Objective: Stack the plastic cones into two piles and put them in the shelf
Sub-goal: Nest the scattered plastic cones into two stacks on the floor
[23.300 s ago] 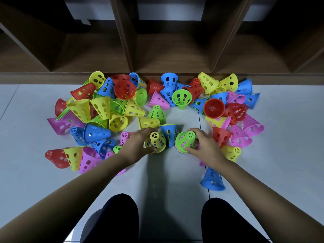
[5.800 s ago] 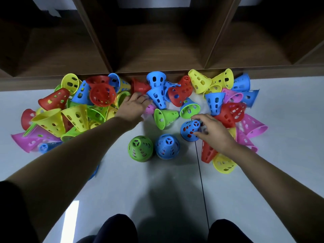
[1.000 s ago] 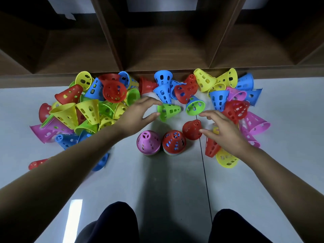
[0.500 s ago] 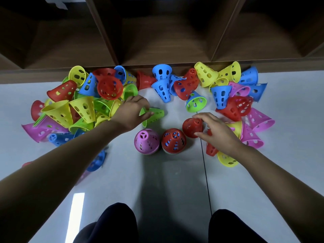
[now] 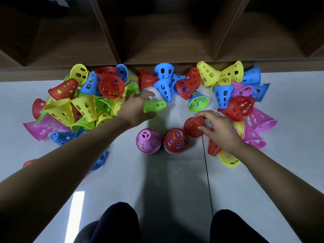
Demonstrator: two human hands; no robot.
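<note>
We are now gripping a green cone with left hand, a red cone with right hand (before, only reaching), probably feeding the pink pile and red pile.

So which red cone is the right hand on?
The red cone just right of the red-topped pile, pinched by the right hand. The left hand holds a green cone; the other red cones lie ungripped.

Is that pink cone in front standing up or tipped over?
Upright: the pink cone stands wide end down, spoked tip facing up.
</note>
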